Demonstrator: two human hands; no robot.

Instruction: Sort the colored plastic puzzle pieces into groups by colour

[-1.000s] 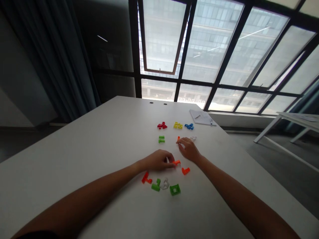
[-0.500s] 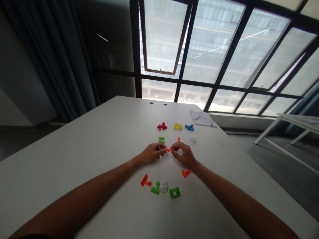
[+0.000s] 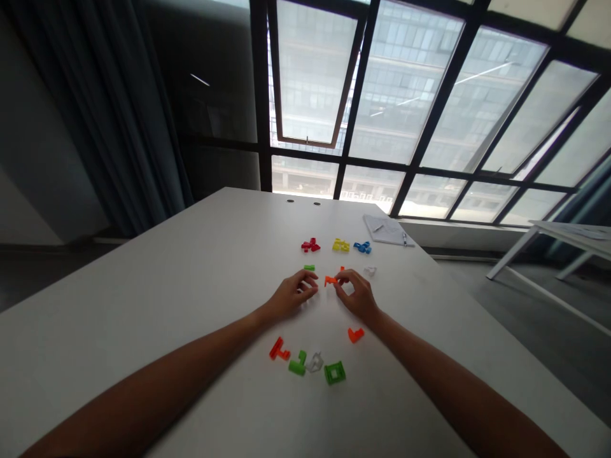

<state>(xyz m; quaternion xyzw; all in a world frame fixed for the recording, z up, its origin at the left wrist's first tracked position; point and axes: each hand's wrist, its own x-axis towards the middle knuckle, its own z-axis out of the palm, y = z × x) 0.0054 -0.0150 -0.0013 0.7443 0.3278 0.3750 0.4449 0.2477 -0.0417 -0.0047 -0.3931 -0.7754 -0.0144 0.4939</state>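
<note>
Between the fingertips of my right hand (image 3: 356,292) is a small orange plastic piece (image 3: 330,280), pinched at its right end and held just above the table. My left hand (image 3: 293,294) is to the left of it, fingers curved and apart, touching nothing I can see. Just beyond my left fingers lies a light green piece (image 3: 309,268). Another orange piece (image 3: 342,268) shows partly behind my right fingers. Closer to me lie a red-orange piece (image 3: 356,335), an orange-red T-shaped piece (image 3: 279,349), a green piece (image 3: 298,364), a whitish piece (image 3: 315,362) and a green square frame (image 3: 335,373).
Farther back on the white table (image 3: 214,254) are red pieces (image 3: 310,245), yellow pieces (image 3: 341,245), blue pieces (image 3: 363,247) and white pieces (image 3: 370,271). Paper with pens (image 3: 389,229) lies near the right edge. A second table (image 3: 568,238) stands at right.
My left hand has come off the orange piece and its fingers have parted. My right hand has moved slightly right with the piece in its fingertips.
</note>
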